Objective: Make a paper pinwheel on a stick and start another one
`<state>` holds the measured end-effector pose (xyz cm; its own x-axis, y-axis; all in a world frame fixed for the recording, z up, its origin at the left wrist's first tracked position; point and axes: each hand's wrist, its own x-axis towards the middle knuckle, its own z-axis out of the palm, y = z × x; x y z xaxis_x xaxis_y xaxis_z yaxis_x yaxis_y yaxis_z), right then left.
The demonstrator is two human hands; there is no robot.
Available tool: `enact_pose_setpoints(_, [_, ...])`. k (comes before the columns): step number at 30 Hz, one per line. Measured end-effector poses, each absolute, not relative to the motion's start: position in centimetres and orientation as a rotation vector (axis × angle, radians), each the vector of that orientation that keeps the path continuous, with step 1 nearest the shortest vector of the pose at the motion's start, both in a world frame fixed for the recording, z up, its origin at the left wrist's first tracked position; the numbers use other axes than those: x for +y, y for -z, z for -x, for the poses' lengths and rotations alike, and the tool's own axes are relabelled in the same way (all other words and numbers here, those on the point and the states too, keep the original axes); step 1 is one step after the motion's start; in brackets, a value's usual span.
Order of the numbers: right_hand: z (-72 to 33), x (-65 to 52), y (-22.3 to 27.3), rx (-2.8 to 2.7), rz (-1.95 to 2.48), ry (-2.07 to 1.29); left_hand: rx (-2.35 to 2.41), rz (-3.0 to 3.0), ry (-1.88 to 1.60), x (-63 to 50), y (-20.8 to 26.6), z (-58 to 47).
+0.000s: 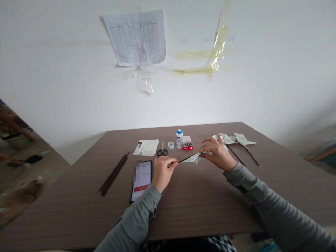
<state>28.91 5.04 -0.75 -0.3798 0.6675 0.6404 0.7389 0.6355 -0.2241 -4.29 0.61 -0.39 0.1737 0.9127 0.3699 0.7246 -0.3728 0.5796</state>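
Observation:
My left hand (pixel 164 171) pinches the near end of a thin dark brown stick (pixel 188 157) above the middle of the table. A whitish paper piece (pixel 194 158) hangs along this stick. At its other end my right hand (pixel 217 154) closes its thumb and fingers on the stick and paper; part of the grip is hidden. Behind my right hand lie pale paper pieces (pixel 244 138) joined to dark sticks (pixel 252 157). Below and left of my left hand is a phone (pixel 147 175) with a timer on its screen.
A bundle of dark sticks (pixel 113 175) lies at the left. Toward the back are a paper stack (pixel 147 147), scissors (pixel 162 151), a tape roll (pixel 171 145), a white bottle (pixel 179 140) with a blue cap, and a red box (pixel 188 147) of small metal pieces. A wall rises behind.

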Motion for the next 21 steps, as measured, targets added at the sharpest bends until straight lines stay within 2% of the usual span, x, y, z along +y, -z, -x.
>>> enact_pose_setpoints(7, [-28.4, 6.4, -1.0, -2.284, 1.136, 0.056, 1.613, -2.162, -0.955, 0.6, 0.6, 4.4])
enact_pose_setpoints(21, [-26.0, 10.4, 1.4, -2.485, 1.325, -0.176, 1.699, -2.191, -0.770, 0.7, 1.9, 4.4])
